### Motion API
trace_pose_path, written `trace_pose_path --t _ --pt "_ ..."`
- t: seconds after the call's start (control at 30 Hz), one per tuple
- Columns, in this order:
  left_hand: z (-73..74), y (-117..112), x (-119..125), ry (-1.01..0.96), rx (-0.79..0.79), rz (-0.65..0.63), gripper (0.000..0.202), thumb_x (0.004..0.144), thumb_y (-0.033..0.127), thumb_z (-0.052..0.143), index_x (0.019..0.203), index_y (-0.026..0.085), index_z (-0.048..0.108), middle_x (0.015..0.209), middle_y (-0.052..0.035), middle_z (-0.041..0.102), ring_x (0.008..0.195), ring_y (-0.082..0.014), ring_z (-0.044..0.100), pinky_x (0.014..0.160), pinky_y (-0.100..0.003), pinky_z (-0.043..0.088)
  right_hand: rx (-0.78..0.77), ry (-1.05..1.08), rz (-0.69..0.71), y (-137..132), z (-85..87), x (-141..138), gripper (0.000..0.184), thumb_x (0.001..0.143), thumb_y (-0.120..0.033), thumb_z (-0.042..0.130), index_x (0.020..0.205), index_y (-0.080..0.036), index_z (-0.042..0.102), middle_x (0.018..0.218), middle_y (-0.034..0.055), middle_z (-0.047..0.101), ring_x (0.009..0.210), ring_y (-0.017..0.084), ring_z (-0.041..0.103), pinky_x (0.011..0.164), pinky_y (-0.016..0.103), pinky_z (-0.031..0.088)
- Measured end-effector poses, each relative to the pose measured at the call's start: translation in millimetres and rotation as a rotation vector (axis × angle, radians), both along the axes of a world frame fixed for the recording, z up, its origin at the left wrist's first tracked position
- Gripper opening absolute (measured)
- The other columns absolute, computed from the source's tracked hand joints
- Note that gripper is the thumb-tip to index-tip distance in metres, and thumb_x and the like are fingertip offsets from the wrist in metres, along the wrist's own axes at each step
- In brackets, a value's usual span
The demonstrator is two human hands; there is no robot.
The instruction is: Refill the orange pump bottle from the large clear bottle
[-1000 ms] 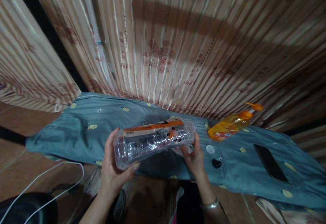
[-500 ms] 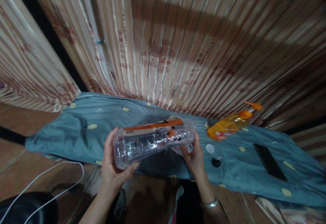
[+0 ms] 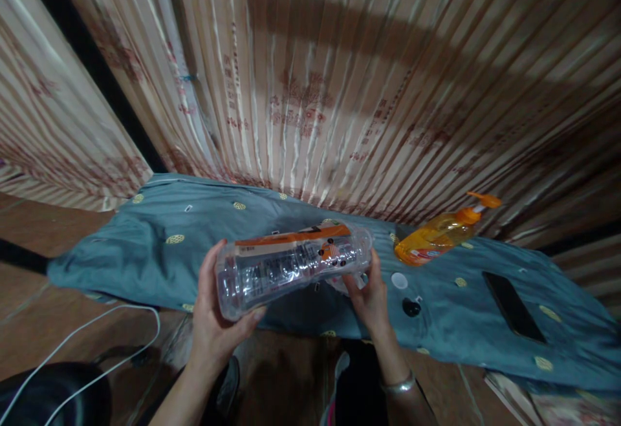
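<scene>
A clear plastic bottle (image 3: 291,267) with an orange printed label lies sideways between my two hands, held above the cloth. My left hand (image 3: 216,303) wraps round its wider left end, thumb underneath. At the narrower right end, my right hand (image 3: 369,297) grips the bottle with fingers and thumb; a silver bangle circles that wrist. Right of this hand, a white round disc (image 3: 399,281) and a small black object (image 3: 411,308) rest on the cloth. The small black object's kind is unclear.
A blue-green patterned cloth (image 3: 145,238) covers the long surface. On it, an orange pump bottle (image 3: 434,238) stands at the back right and a black phone (image 3: 514,306) lies farther right. Pleated curtains (image 3: 310,90) hang behind. A white cable (image 3: 97,319) loops at lower left.
</scene>
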State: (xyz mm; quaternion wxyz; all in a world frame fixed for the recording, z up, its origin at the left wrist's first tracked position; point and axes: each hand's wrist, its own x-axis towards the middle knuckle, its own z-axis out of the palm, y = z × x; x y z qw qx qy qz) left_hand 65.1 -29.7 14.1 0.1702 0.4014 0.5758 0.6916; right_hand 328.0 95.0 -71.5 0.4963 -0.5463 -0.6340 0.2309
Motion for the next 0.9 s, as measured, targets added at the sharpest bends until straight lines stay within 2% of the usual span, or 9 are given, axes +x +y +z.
trace_pose_path --t 0.17,0.33,0.47,0.57,0.8,0.9 --pt "-10.2 -0.6 -13.8 0.045 -0.019 -0.027 0.112 0.073 0.070 0.099 0.166 0.025 0.057 0.155 -0.0166 0.071 0.137 -0.0402 0.075 0.117 -0.052 0.061 -0.011 -0.011 0.016 0.6 -1.0 1.5 0.085 0.094 -0.054 0.079 0.168 -0.021 0.053 0.143 0.0201 0.083 0.123 0.040 0.084 0.097 0.052 0.070" --pt "-17.3 -0.5 -24.5 0.090 -0.029 -0.116 0.113 0.067 0.058 0.105 0.165 0.026 0.057 0.157 -0.0170 0.071 0.136 -0.0405 0.076 0.113 -0.050 0.064 0.015 -0.023 0.005 1.1 -1.7 1.7 0.083 0.094 -0.052 0.079 0.168 -0.023 0.054 0.147 0.0199 0.082 0.126 0.040 0.084 0.101 0.052 0.069" --pt "-11.7 0.3 -12.8 0.019 -0.007 -0.020 0.113 0.073 0.075 0.097 0.166 0.024 0.057 0.156 -0.0172 0.070 0.138 -0.0403 0.074 0.121 -0.054 0.058 0.022 -0.018 0.008 0.3 0.2 0.7 0.083 0.094 -0.051 0.079 0.168 -0.023 0.054 0.144 0.0190 0.083 0.123 0.038 0.085 0.096 0.048 0.070" --pt "-8.3 0.3 -6.9 0.017 -0.017 -0.014 0.116 0.071 0.078 0.097 0.167 0.024 0.057 0.160 -0.0177 0.068 0.142 -0.0410 0.072 0.125 -0.054 0.055 0.023 -0.017 0.010 -0.4 0.9 0.3 0.083 0.095 -0.051 0.078 0.168 -0.023 0.053 0.143 0.0189 0.084 0.122 0.038 0.086 0.096 0.047 0.070" --pt "-17.7 -0.7 -20.6 0.052 -0.001 -0.040 0.110 0.075 0.070 0.098 0.167 0.026 0.057 0.161 -0.0175 0.067 0.140 -0.0402 0.074 0.118 -0.052 0.060 0.013 0.002 0.014 -0.5 -0.6 -0.3 0.084 0.094 -0.052 0.077 0.168 -0.021 0.052 0.141 0.0202 0.084 0.121 0.039 0.086 0.094 0.049 0.071" --pt "-22.9 -1.4 -28.3 0.087 -0.022 -0.138 0.112 0.072 0.058 0.103 0.168 0.027 0.054 0.161 -0.0178 0.068 0.140 -0.0403 0.075 0.118 -0.052 0.062 0.017 -0.005 0.014 -0.3 -0.8 0.1 0.084 0.095 -0.052 0.078 0.168 -0.019 0.052 0.142 0.0210 0.083 0.121 0.040 0.085 0.095 0.051 0.071"
